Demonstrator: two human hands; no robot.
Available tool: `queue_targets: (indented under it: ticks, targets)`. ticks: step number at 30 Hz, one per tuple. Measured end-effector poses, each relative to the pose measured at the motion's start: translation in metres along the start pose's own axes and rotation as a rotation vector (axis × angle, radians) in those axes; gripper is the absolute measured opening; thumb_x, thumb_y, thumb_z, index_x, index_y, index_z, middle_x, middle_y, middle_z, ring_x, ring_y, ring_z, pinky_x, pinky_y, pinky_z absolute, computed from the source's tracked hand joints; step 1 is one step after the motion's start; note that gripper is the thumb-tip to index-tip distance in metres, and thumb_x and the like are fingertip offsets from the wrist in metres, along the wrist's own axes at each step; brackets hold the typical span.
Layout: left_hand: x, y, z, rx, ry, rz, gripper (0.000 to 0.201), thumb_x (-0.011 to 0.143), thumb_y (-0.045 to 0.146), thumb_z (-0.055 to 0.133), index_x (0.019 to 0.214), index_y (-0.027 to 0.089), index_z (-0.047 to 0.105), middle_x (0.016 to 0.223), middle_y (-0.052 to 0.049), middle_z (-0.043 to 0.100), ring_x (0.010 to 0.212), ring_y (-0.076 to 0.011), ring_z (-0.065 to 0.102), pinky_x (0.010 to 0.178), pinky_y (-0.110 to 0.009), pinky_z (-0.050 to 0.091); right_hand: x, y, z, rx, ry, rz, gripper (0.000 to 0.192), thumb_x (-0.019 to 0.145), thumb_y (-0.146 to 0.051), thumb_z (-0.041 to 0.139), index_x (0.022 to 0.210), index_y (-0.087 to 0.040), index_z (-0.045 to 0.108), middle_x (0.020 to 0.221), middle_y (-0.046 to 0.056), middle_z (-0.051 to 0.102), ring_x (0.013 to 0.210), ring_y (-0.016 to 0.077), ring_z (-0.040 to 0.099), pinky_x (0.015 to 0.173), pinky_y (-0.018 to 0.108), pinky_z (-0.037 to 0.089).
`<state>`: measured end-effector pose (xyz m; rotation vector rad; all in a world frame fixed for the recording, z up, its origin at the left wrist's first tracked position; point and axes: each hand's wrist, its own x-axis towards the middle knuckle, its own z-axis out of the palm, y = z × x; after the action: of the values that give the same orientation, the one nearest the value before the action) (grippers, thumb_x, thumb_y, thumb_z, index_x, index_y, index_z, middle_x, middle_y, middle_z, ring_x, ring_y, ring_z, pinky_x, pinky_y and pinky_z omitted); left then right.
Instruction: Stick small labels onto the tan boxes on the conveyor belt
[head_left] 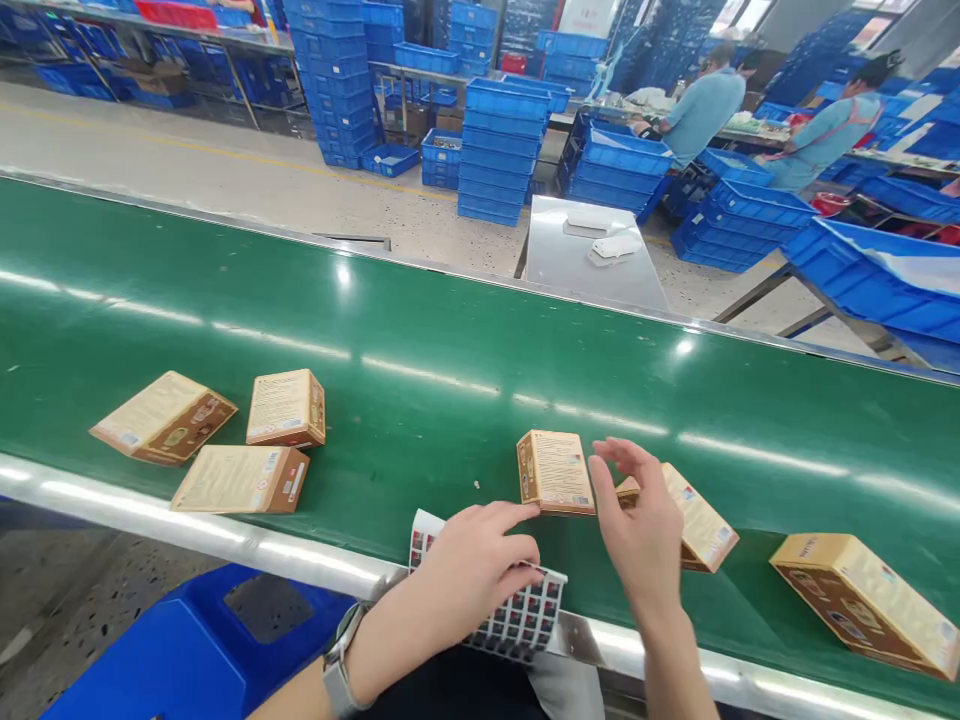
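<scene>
My left hand (480,562), with a watch on the wrist, holds a curved sheet of small dark-and-red stickers (525,618) at the near edge of the belt. Its index fingertip reaches the lower edge of a cream-and-brown carton (559,472). To the right of that carton is my right hand (643,515), thumb and fingers apart and apparently holding nothing. The thumb is close to the carton's right side; whether they touch I cannot tell. Another carton (701,520) lies partly hidden behind the right hand.
A green conveyor belt (420,420) with metal rails runs across. Several cartons lie at left, including one carton (165,418); another carton (862,605) is at right. A blue bin (187,650) stands below. Beyond are a metal table (592,265), stacked blue crates (499,150) and two people.
</scene>
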<state>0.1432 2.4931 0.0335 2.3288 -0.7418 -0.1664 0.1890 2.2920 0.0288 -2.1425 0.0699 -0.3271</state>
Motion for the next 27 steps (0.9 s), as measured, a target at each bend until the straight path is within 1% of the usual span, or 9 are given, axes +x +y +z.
queue_targets:
  ticks: [3, 5, 9, 12, 16, 18, 20, 23, 27]
  targets:
    - [-0.009, 0.007, -0.016, -0.14, 0.068, -0.169, 0.014, 0.096, 0.03, 0.06, 0.093, 0.026, 0.072, 0.089, 0.004, 0.076, 0.077, -0.0118, 0.07, 0.071, -0.021, 0.049, -0.015, -0.019, -0.018, 0.105, -0.524, -0.17, 0.029, 0.091, -0.039, 0.064, 0.117, -0.025, 0.062, 0.108, 0.007, 0.072, 0.094, 0.021, 0.068, 0.086, 0.035, 0.056]
    - [-0.015, 0.011, -0.026, -0.212, 0.087, -0.257, 0.012, 0.094, 0.032, 0.061, 0.096, 0.027, 0.072, 0.084, 0.006, 0.075, 0.073, -0.0113, 0.068, 0.067, -0.02, 0.046, -0.023, -0.03, -0.022, 0.135, -0.701, -0.234, 0.022, 0.092, -0.034, 0.064, 0.112, -0.025, 0.065, 0.101, 0.005, 0.074, 0.085, 0.0183, 0.07, 0.078, 0.029, 0.059]
    - [-0.027, 0.012, -0.039, -0.192, 0.061, -0.43, 0.011, 0.086, 0.031, 0.069, 0.095, 0.026, 0.072, 0.082, 0.005, 0.075, 0.071, -0.0136, 0.067, 0.062, -0.021, 0.043, -0.03, -0.034, -0.014, 0.094, -0.596, -0.379, 0.017, 0.095, -0.025, 0.059, 0.111, -0.024, 0.065, 0.092, 0.002, 0.074, 0.079, 0.016, 0.071, 0.072, 0.024, 0.059]
    - [-0.037, 0.011, -0.038, -0.095, 0.047, -0.461, 0.01, 0.091, 0.028, 0.062, 0.088, 0.025, 0.072, 0.08, 0.005, 0.075, 0.071, -0.0146, 0.068, 0.062, -0.023, 0.042, -0.034, -0.031, -0.004, 0.018, -0.567, -0.542, 0.017, 0.096, -0.018, 0.056, 0.111, -0.024, 0.063, 0.092, 0.002, 0.073, 0.079, 0.0161, 0.071, 0.073, 0.026, 0.058]
    - [-0.047, 0.016, -0.035, -0.014, 0.049, -0.479, 0.012, 0.093, 0.027, 0.06, 0.091, 0.026, 0.071, 0.082, 0.004, 0.076, 0.075, -0.0166, 0.07, 0.065, -0.024, 0.043, -0.042, -0.031, 0.005, -0.064, -0.516, -0.777, 0.018, 0.096, -0.012, 0.053, 0.104, -0.023, 0.065, 0.1, 0.006, 0.073, 0.094, 0.0228, 0.07, 0.085, 0.037, 0.057]
    - [-0.055, 0.016, -0.041, -0.054, 0.05, -0.534, 0.011, 0.092, 0.027, 0.061, 0.09, 0.026, 0.072, 0.08, 0.004, 0.075, 0.073, -0.0162, 0.069, 0.064, -0.024, 0.044, -0.047, -0.032, 0.007, -0.027, -0.493, -0.81, 0.018, 0.094, -0.011, 0.056, 0.103, -0.024, 0.065, 0.109, 0.008, 0.072, 0.106, 0.0258, 0.068, 0.093, 0.042, 0.054]
    - [-0.07, 0.011, -0.054, -0.116, 0.085, -0.566, 0.009, 0.09, 0.027, 0.064, 0.089, 0.025, 0.072, 0.082, 0.003, 0.075, 0.075, -0.0157, 0.069, 0.067, -0.024, 0.048, -0.05, -0.031, 0.009, 0.055, -0.518, -0.707, 0.012, 0.093, -0.015, 0.059, 0.096, -0.025, 0.065, 0.115, 0.007, 0.071, 0.111, 0.0258, 0.066, 0.096, 0.041, 0.053]
    - [-0.105, -0.014, -0.08, -0.116, 0.233, -0.529, 0.011, 0.089, 0.028, 0.065, 0.084, 0.023, 0.072, 0.113, -0.003, 0.073, 0.103, -0.0191, 0.068, 0.092, -0.03, 0.051, -0.051, -0.024, 0.024, 0.239, -0.558, -0.343, 0.005, 0.095, -0.027, 0.059, 0.099, -0.026, 0.062, 0.116, 0.007, 0.07, 0.106, 0.0233, 0.069, 0.093, 0.038, 0.056]
    - [-0.15, -0.05, -0.097, -0.136, 0.396, -0.631, 0.015, 0.09, 0.031, 0.064, 0.085, 0.02, 0.073, 0.144, -0.011, 0.056, 0.133, -0.0266, 0.053, 0.115, -0.047, 0.036, -0.05, -0.012, 0.071, 0.506, -0.644, 0.073, 0.041, 0.097, -0.048, 0.055, 0.13, -0.025, 0.047, 0.121, 0.012, 0.069, 0.1, 0.0232, 0.072, 0.089, 0.04, 0.059]
